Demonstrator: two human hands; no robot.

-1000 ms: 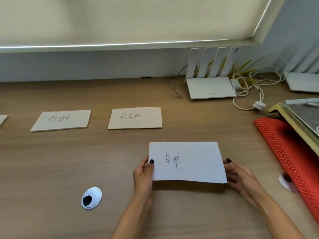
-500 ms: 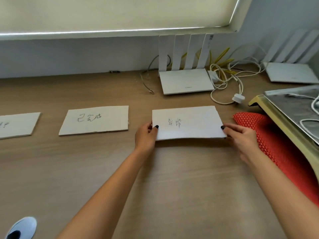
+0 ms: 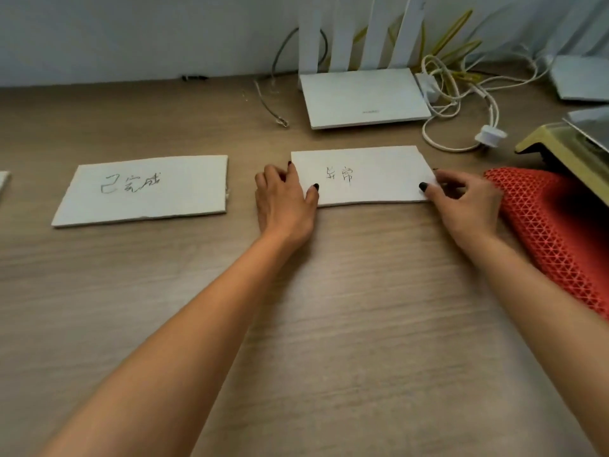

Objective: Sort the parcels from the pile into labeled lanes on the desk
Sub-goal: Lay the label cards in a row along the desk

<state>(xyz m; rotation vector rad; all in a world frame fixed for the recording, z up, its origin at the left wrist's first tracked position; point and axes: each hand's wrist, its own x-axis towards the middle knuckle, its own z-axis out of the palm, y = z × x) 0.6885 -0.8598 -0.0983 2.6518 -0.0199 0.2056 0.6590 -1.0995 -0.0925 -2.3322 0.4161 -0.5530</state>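
Two hands meet one white label card (image 3: 372, 174) on the wooden desk (image 3: 329, 324). The card lies flat, its long edges running left to right, with dark handwritten characters near its middle. The left hand (image 3: 283, 202) pinches the card's left end: the thumb, with a dark-painted nail, lies on top of the near left corner, while the other fingers curl along the left edge, so it is hard to tell whether they reach under it. The right hand (image 3: 464, 206) grips the right end the same way, its dark-nailed thumb pressed on the near right corner and its fingers bent round the right edge. So the card sits between the two hands, stretching away from both thumbs toward the wall.

Just left of the left hand, apart from it, lies a second label card (image 3: 145, 189), also flat and also handwritten. A sliver of a third card (image 3: 3, 183) shows at the far left edge. Behind the held card stands a white router (image 3: 362, 97) with upright antennas, and beside it a tangle of pale cables (image 3: 458, 103). Near the right hand lies a red mesh mat (image 3: 560, 232), partly under a yellow-edged stand (image 3: 560, 150).
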